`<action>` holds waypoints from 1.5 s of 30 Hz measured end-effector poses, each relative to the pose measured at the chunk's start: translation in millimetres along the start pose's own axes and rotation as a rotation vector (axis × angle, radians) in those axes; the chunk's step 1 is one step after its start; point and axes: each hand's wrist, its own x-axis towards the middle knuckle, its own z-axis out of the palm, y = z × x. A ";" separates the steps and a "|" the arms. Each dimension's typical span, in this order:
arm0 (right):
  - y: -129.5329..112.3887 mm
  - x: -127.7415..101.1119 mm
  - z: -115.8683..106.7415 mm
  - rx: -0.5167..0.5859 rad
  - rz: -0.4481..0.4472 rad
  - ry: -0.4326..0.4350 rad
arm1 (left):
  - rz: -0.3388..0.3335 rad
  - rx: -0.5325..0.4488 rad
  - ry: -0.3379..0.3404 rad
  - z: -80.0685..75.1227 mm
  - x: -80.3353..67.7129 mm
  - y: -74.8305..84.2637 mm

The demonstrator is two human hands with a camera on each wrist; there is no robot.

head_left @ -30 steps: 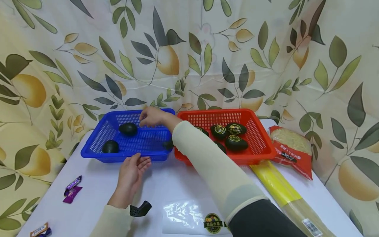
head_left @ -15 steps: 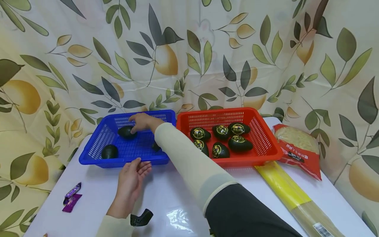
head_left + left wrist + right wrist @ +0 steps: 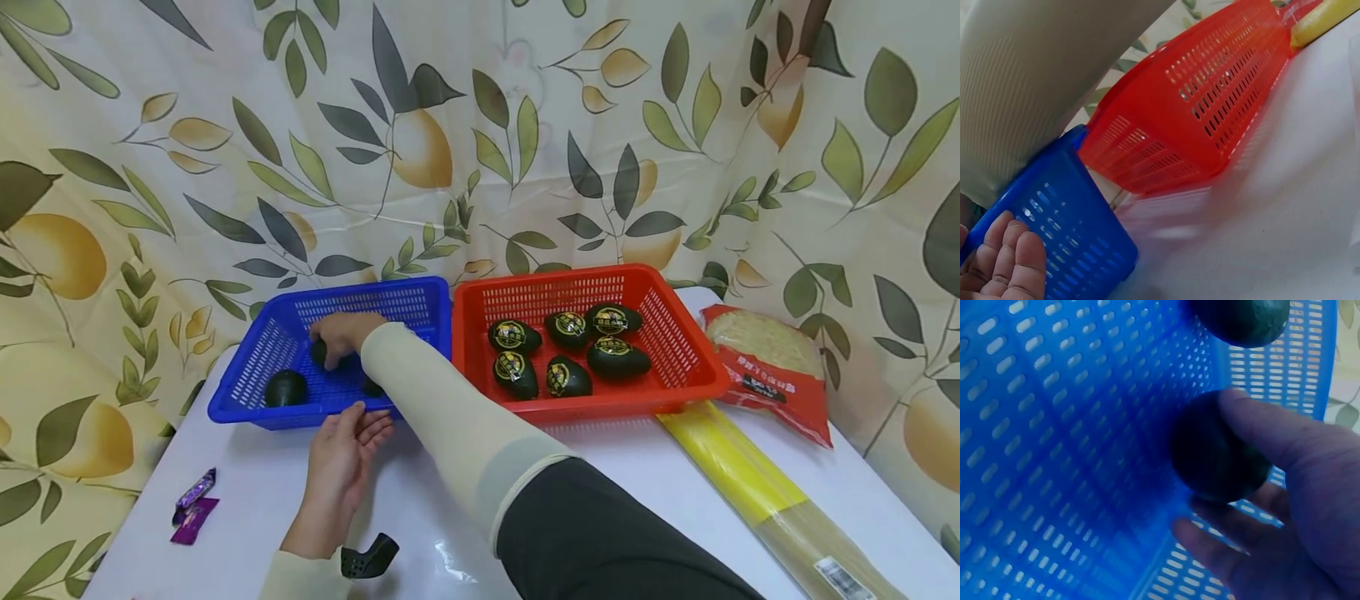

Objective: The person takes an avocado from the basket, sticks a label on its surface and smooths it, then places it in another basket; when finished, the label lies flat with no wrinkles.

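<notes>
In the head view my right hand (image 3: 347, 332) reaches into the blue basket (image 3: 243, 367). It grips a dark green avocado (image 3: 319, 353); the right wrist view shows the thumb on one side of this avocado (image 3: 1216, 450) and fingers on the other. A second avocado (image 3: 286, 388) lies in the basket's front left part. Something dark, mostly hidden by my right sleeve, shows farther right in the basket. Palm up, my left hand (image 3: 341, 467) is at the basket's front rim, its loose fingers beside the perforated wall in the left wrist view and holding nothing.
To the right stands a red basket (image 3: 690, 375) with several avocados bearing gold-and-black labels. Beyond it lie a red-and-clear food bag (image 3: 772, 367) and a long yellow-topped packet (image 3: 735, 467). Purple-wrapped sweets (image 3: 195, 521) lie at left. A patterned curtain (image 3: 480, 150) hangs behind.
My right hand has moved left and down inside the blue basket and taken hold of the avocado there. My left hand stays at the front rim. The head view has shifted a little.
</notes>
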 end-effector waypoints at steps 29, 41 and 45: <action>60.2 -145.2 -20.8 0.525 -0.256 0.278 | -0.082 0.063 -0.027 -2.5 -5.3 10.6; 94.0 -256.7 27.9 0.650 -0.275 0.313 | -0.080 0.084 -0.045 -4.5 -8.8 11.3; 98.5 -293.9 46.4 0.632 -0.269 0.325 | -0.072 0.066 -0.051 -4.5 -8.3 11.5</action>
